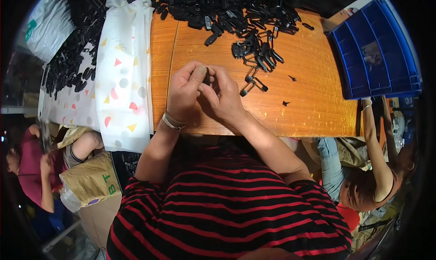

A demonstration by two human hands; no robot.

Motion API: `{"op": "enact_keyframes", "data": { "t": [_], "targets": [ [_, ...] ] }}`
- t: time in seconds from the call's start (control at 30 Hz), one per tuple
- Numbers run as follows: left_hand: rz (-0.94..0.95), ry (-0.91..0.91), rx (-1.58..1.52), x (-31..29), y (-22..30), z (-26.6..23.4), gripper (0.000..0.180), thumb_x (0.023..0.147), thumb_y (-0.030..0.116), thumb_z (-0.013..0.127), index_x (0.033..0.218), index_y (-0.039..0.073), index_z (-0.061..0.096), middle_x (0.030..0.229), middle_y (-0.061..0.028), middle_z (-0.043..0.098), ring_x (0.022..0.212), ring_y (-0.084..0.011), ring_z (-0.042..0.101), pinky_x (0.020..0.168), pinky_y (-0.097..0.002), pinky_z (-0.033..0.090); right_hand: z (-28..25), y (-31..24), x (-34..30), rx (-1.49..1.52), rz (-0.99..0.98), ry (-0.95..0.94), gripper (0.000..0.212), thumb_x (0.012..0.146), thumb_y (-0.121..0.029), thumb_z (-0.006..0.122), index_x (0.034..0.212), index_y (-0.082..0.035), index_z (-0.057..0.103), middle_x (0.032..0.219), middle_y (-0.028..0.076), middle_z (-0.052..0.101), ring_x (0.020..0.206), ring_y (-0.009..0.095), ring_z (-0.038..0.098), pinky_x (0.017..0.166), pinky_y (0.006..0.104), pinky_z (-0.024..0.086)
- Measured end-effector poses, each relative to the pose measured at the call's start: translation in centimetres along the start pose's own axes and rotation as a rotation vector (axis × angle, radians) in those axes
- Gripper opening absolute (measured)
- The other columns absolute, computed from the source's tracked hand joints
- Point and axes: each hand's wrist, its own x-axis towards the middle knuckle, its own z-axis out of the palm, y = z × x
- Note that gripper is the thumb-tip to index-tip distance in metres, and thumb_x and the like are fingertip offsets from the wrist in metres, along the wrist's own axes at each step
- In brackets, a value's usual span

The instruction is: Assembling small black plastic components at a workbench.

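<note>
- Head view: your left hand and right hand meet over the near middle of the wooden table, fingertips touching each other.
- Between them you hold a small black part; the left thumb and fingers are pinched on it from the left, the right thumb and forefinger closed on it from the right. Most of the part is hidden by your fingers, so you cannot tell its shape.
- You wear a band on the left wrist.
- Just beyond your right hand, a few loose black clips lie on the wood, apart from your fingers.
- Further off, along the far edge, a big pile of the same black pieces spreads across the table.
- Two tiny black bits lie to the right of your hands, well apart from them.
- A blue crate sits at the right end of the table.
- A white cloth with coloured shapes covers the left side, with more black pieces heaped on it.
- Another person sits lower left, and another lower right with an arm raised to the table edge.
</note>
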Motion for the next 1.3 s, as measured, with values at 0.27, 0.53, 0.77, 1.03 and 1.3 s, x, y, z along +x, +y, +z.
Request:
{"op": "enact_keyframes", "data": {
  "t": [0.27, 0.53, 0.77, 1.03, 1.3],
  "targets": [
    [-0.275, -0.026, -0.089, 1.8, -0.9, -1.8, 0.031, 0.099, 0.034, 0.051, 0.090, 0.005, 0.060, 0.078, -0.0021, 0.063, 0.066, -0.0083, 0.058, 0.054, -0.0192, 0.041, -6.7, 1.1, -0.3, -0.414, 0.013, -0.204, 0.029, 0.078, -0.018, 0.078, 0.101, -0.004, 0.066, 0.086, 0.011, 0.065, 0.070, 0.022, 0.065, 0.061, 0.0310, 0.051],
    [-0.061, -0.059, 0.314, 9.2, -0.7, -4.0, 0.012, 0.086, 0.013, 0.069, 0.095, 0.007, 0.064, 0.078, -0.0041, 0.062, 0.071, -0.0135, 0.064, 0.060, -0.0267, 0.049, -12.1, 2.4, -2.0, -0.920, 0.077, -0.176, 0.026, 0.078, -0.010, 0.073, 0.100, -0.001, 0.062, 0.098, 0.017, 0.060, 0.075, 0.037, 0.063, 0.062, 0.0435, 0.051],
    [0.649, -0.381, 1.451, 13.5, -1.2, -6.0, 0.029, 0.079, -0.002, 0.062, 0.107, 0.006, 0.065, 0.096, -0.0098, 0.058, 0.090, -0.0296, 0.059, 0.076, -0.0364, 0.051, -12.8, 1.9, -1.8, -0.946, 0.052, -0.266, 0.024, 0.084, -0.002, 0.064, 0.107, 0.001, 0.058, 0.098, 0.020, 0.062, 0.075, 0.039, 0.063, 0.062, 0.0438, 0.051],
    [0.687, -0.550, 1.575, 15.5, -1.2, -4.9, 0.019, 0.079, 0.001, 0.060, 0.097, 0.003, 0.064, 0.094, -0.0119, 0.058, 0.088, -0.0289, 0.059, 0.077, -0.0360, 0.051, -13.3, 2.3, -0.9, -0.566, 0.218, -0.204, 0.025, 0.085, -0.002, 0.066, 0.107, 0.004, 0.057, 0.093, 0.023, 0.066, 0.083, 0.036, 0.067, 0.067, 0.0386, 0.053],
    [0.229, -0.130, 0.714, 10.9, -0.9, -3.2, 0.029, 0.085, 0.006, 0.067, 0.112, -0.001, 0.060, 0.095, -0.0103, 0.062, 0.081, -0.0212, 0.063, 0.069, -0.0296, 0.053, -14.5, 1.6, 0.2, -0.699, 0.121, -0.247, 0.020, 0.084, -0.005, 0.070, 0.098, 0.005, 0.059, 0.087, 0.018, 0.069, 0.081, 0.020, 0.068, 0.065, 0.0334, 0.052]
  ]
}}
